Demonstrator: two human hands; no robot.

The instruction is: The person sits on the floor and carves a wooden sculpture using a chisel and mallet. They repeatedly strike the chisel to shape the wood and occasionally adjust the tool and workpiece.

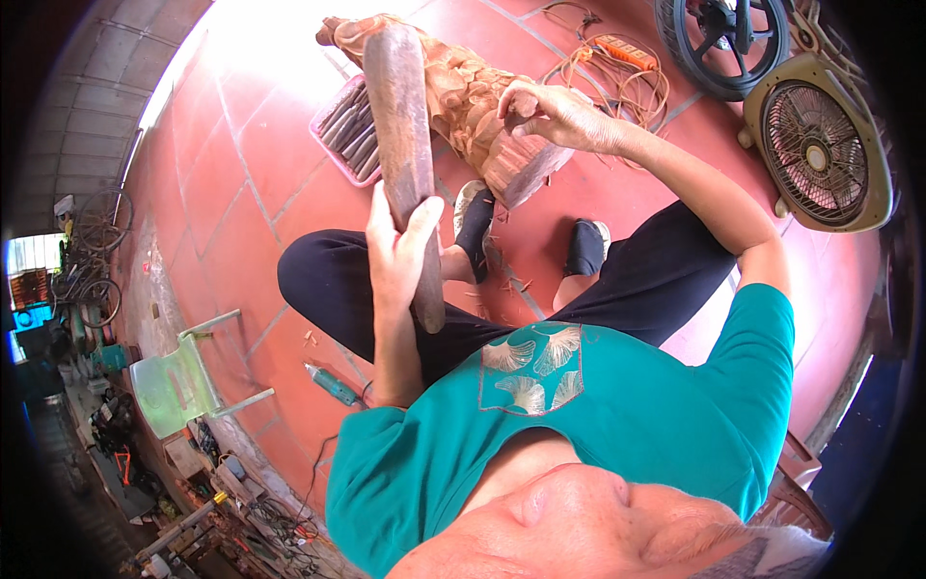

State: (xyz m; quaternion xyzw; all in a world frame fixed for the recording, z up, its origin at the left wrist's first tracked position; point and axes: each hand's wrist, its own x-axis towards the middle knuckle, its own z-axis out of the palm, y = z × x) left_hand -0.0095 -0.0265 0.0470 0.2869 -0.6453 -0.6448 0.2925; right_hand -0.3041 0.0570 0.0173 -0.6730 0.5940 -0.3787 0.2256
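My left hand (397, 253) grips a long brown wooden mallet (403, 135) near its lower end and holds it raised upright. My right hand (552, 116) is closed around a small carving tool whose handle barely shows, pressed against a carved reddish wood block (463, 96) that stands on the red tiled floor in front of my feet. The mallet's head is above and to the left of the carving. My legs in dark trousers are bent on either side of the block.
A pink tray of chisels (349, 130) lies left of the carving. A beige floor fan (820, 145), a wheel (723, 39) and an orange power strip with cords (617, 53) are at the right. A green plastic chair (178, 381) and a power tool (330, 384) sit lower left.
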